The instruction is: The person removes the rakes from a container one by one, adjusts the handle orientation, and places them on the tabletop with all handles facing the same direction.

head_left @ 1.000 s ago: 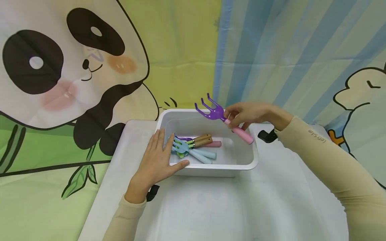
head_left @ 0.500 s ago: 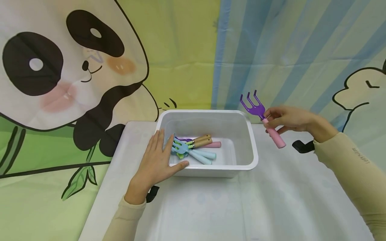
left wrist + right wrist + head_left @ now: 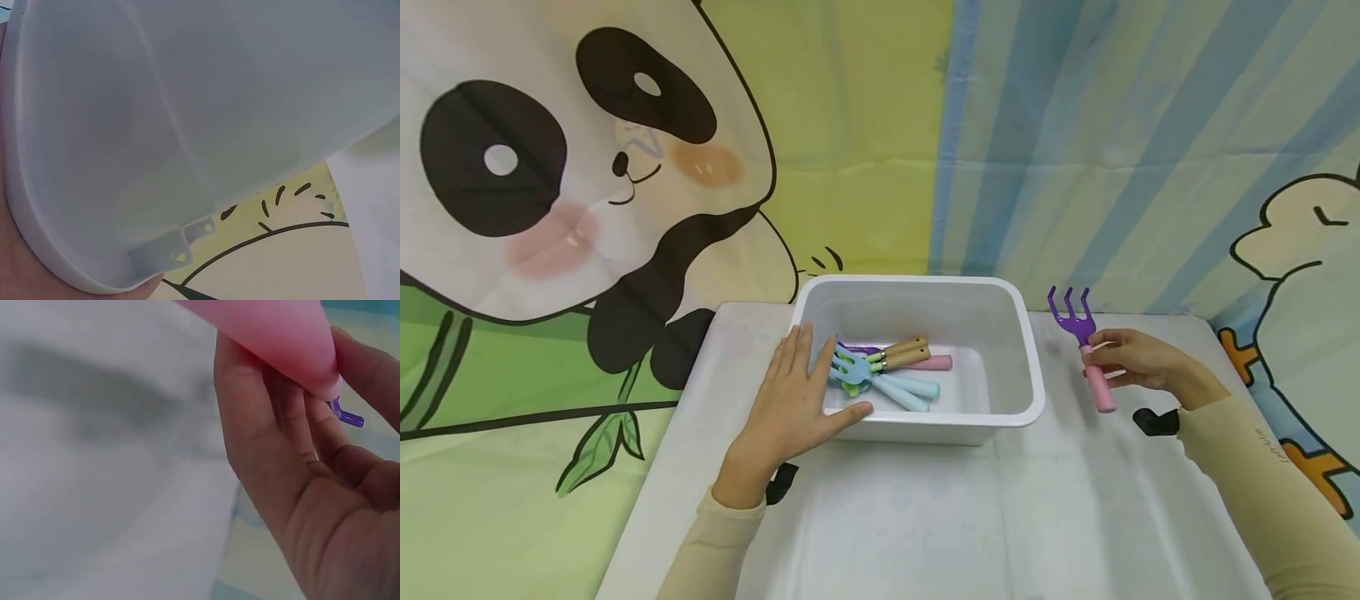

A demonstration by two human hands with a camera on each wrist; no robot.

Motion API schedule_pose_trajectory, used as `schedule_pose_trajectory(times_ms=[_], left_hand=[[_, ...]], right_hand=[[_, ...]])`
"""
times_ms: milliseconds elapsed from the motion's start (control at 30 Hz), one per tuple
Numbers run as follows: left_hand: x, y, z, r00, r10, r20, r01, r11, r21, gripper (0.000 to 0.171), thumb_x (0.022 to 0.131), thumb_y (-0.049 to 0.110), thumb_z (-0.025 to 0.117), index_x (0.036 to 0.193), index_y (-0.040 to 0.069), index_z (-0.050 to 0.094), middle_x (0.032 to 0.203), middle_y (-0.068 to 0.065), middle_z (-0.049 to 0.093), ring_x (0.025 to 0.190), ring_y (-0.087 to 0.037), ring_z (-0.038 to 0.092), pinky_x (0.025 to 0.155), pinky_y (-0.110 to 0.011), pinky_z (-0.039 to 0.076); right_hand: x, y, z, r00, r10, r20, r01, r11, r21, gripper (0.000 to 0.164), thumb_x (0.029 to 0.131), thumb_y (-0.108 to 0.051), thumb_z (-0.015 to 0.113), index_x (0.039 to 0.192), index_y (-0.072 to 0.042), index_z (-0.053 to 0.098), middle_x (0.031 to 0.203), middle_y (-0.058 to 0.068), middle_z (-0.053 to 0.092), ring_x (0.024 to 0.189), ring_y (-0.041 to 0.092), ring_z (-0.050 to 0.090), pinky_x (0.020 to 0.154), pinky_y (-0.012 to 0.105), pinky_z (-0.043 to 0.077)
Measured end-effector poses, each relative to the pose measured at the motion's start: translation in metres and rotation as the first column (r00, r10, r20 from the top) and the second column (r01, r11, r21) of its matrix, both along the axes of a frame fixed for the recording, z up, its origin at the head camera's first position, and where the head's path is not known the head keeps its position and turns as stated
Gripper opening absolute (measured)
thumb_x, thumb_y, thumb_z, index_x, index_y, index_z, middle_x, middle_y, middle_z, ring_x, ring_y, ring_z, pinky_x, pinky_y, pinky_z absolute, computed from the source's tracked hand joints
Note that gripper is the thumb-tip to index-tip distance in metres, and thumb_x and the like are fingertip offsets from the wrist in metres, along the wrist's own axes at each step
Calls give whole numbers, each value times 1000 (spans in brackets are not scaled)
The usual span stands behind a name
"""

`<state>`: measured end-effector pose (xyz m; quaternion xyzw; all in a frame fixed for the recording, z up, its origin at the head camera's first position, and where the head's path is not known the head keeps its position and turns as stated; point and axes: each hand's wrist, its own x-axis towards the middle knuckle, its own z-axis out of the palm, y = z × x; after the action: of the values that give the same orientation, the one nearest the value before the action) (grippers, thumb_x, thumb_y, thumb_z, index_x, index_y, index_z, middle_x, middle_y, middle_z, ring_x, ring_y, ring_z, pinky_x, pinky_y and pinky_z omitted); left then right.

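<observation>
My right hand (image 3: 1138, 360) pinches a small hand rake near the top of its pink handle (image 3: 1099, 385). Its purple three-pronged head (image 3: 1077, 323) points toward the back wall, right of a white plastic bin (image 3: 940, 422). In the right wrist view the handle (image 3: 281, 344) lies between thumb and fingers, above a shadow on the white surface. My left hand (image 3: 786, 408), fingers straight and spread, rests on the bin's left front rim. Inside the bin lie light blue forks (image 3: 852, 369), tools with wooden handles (image 3: 906, 357) and one pink handle (image 3: 934, 363); their left ends are partly hidden.
The bin stands on a white-covered table (image 3: 925, 517). Behind it hangs a printed curtain with a panda (image 3: 647, 200) and blue stripes (image 3: 1075, 167). The bin's outer wall (image 3: 156, 137) fills most of the left wrist view.
My right hand has carried the hand rake from above the bin to the right, then lowered it toward the table, its prongs now pointing away. The left hand has stayed on the rim.
</observation>
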<state>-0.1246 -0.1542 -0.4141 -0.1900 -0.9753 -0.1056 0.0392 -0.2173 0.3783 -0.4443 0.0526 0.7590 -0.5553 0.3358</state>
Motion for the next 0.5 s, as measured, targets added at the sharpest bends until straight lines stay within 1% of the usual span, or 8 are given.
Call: schedule_pose_trajectory(times_ms=[167, 233, 300, 367, 500], left_hand=[[1, -1, -1, 1000, -7, -12, 7, 1000, 1, 114, 83, 88, 34, 158, 3, 26, 164, -25, 4, 151, -38, -3, 121, -47, 0], [1, -1, -1, 1000, -7, -13, 7, 1000, 3, 114, 83, 88, 35, 158, 3, 26, 164, -25, 4, 151, -38, -3, 121, -47, 0], [1, -1, -1, 1000, -7, -15, 7, 1000, 6, 114, 83, 88, 35, 158, 3, 26, 164, -24, 4, 151, -38, -3, 121, -47, 0], [1, -1, -1, 1000, -6, -17, 6, 1000, 7, 114, 83, 88, 35, 158, 3, 26, 164, -24, 3, 151, -37, -3, 121, -47, 0], [1, 0, -2, 1000, -3, -13, 3, 1000, 7, 114, 83, 89, 34, 158, 3, 25, 164, -23, 3, 151, -37, -4, 121, -47, 0]], right_hand=[[3, 2, -25, 998, -48, 38, 48, 999, 15, 37, 102, -15, 58, 126, 5, 38, 105, 14, 62, 93, 23, 62, 81, 42, 55], [2, 3, -32, 998, -53, 45, 51, 998, 32, 35, 102, -15, 57, 125, 5, 39, 104, 13, 60, 91, 22, 61, 80, 41, 55], [1, 3, -39, 997, -58, 51, 56, 997, 45, 35, 102, -15, 58, 125, 5, 39, 104, 12, 59, 90, 22, 60, 80, 40, 56], [0, 4, -45, 998, -45, 48, 42, 998, 54, 34, 102, -15, 58, 123, 5, 41, 101, 10, 58, 89, 21, 59, 78, 39, 56], [-1, 3, -54, 998, -43, 50, 40, 998, 54, 28, 101, -14, 60, 117, 4, 46, 96, 9, 60, 85, 20, 59, 73, 37, 57]])
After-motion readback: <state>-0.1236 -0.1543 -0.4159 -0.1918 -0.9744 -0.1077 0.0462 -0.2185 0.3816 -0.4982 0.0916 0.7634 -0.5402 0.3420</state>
